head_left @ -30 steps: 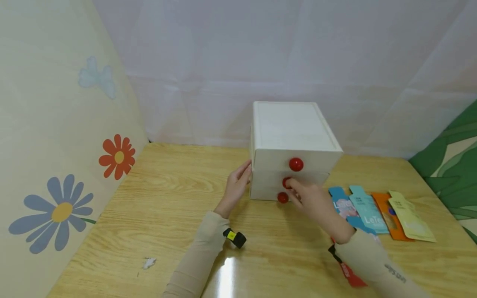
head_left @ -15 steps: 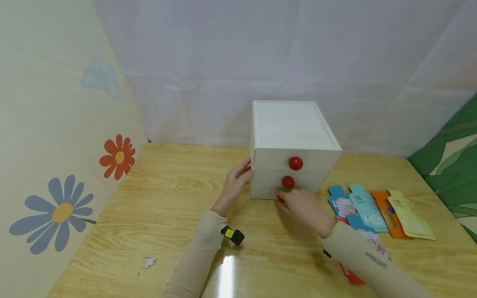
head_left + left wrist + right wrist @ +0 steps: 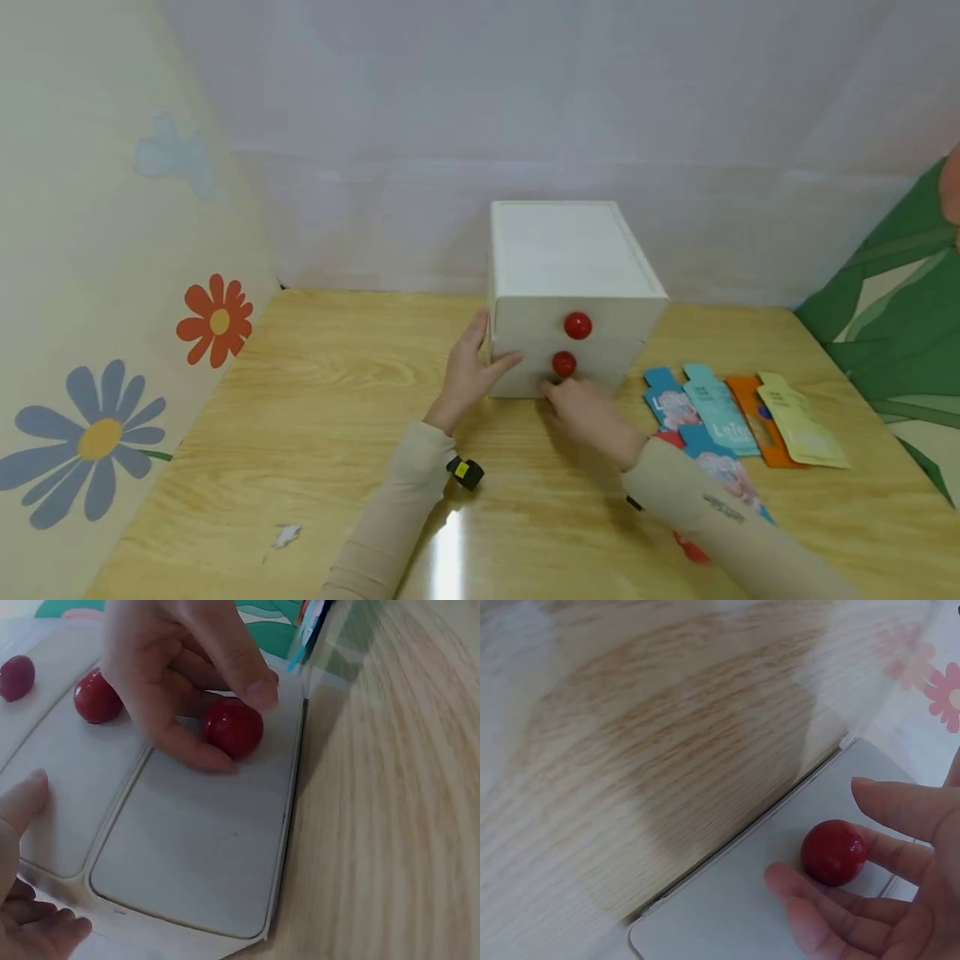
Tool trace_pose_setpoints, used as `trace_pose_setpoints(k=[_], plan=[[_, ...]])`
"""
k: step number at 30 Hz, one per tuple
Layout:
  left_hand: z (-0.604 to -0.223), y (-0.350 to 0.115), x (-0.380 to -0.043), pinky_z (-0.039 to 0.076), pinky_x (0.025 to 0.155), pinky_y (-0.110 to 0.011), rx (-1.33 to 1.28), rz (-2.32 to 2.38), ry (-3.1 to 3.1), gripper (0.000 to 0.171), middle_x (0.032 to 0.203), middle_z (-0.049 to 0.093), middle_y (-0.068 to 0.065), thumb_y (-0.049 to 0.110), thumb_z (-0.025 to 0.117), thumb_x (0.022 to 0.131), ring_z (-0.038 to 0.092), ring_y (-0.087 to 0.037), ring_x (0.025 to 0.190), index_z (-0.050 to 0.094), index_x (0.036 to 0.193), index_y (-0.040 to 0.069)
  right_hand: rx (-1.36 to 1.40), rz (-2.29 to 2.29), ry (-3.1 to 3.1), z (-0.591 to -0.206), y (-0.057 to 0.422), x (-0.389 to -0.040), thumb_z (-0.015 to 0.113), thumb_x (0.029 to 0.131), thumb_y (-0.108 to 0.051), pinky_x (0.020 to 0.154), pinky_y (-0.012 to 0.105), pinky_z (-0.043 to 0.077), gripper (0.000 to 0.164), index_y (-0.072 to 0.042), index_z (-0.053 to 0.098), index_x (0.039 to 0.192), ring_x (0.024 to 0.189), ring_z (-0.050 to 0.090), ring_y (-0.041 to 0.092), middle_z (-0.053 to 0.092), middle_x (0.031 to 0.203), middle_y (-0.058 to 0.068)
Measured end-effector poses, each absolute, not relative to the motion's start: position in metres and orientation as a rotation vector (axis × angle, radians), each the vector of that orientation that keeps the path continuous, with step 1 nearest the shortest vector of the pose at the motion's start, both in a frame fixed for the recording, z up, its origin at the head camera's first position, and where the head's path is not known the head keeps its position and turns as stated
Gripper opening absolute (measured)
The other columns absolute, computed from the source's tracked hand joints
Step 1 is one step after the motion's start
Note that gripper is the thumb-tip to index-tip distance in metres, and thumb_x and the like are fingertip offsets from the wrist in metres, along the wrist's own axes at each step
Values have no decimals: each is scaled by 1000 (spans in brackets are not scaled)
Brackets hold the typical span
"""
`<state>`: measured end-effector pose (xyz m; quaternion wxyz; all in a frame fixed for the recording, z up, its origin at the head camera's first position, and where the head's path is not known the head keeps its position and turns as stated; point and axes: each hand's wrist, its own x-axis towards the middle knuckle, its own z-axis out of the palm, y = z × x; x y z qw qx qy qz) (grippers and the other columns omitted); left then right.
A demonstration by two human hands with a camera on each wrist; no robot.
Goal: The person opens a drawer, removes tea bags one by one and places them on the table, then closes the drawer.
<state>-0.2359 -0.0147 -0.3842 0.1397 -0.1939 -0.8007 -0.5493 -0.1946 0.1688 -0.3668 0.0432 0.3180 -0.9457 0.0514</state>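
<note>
A white drawer cabinet [image 3: 573,250] stands on the table with three round red knobs down its front. My right hand [image 3: 592,417] is at the lowest drawer, its fingers curled round the bottom knob [image 3: 234,729]. That knob is covered by the hand in the head view; in the right wrist view, a gap shows between thumb and knob. The middle knob [image 3: 564,364] and top knob [image 3: 577,325] are untouched. At the cabinet's left front edge is my left hand [image 3: 465,375], thumb extended across the front and fingers beside the side wall. All drawers look closed.
Several flat pouches lie right of the cabinet: a yellow pouch [image 3: 802,421], an orange pouch [image 3: 757,421], a turquoise pouch [image 3: 720,412] and blue ones. A red pouch [image 3: 692,550] is partly under the right forearm. A pale curtain [image 3: 420,208] hangs behind the table.
My right hand has moved down from the middle knob to the bottom knob. The left thumb has swung out onto the cabinet's front. The head view has shifted slightly right.
</note>
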Motion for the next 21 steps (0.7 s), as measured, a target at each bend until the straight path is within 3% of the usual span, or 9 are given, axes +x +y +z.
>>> trace_pose_setpoints(k=[3, 11, 21], plan=[[-388, -15, -238, 41, 96, -32, -630, -1538, -2246, 75, 134, 45, -14, 15, 74, 76, 47, -24, 118, 33, 138, 3, 976, 180, -2904, -368, 165, -194, 64, 82, -4, 36, 27, 37, 12, -5, 54, 76, 44, 49, 18, 47, 54, 5], [-390, -12, -239, 41, 96, -32, -697, -1495, -2151, 73, 134, 44, -19, 10, 71, 78, 46, -27, 119, 31, 138, -2, 944, 150, -2911, -371, 165, -197, 64, 80, 3, 40, 27, 43, 11, -4, 56, 80, 50, 53, 20, 52, 59, 9], [-391, -7, -240, 42, 94, -29, -656, -1487, -2200, 69, 128, 49, -19, 10, 71, 79, 49, -26, 116, 34, 135, -2, 1002, 149, -2799, -375, 170, -200, 62, 75, 11, 40, 28, 43, 20, -5, 51, 74, 48, 52, 20, 51, 55, 8]])
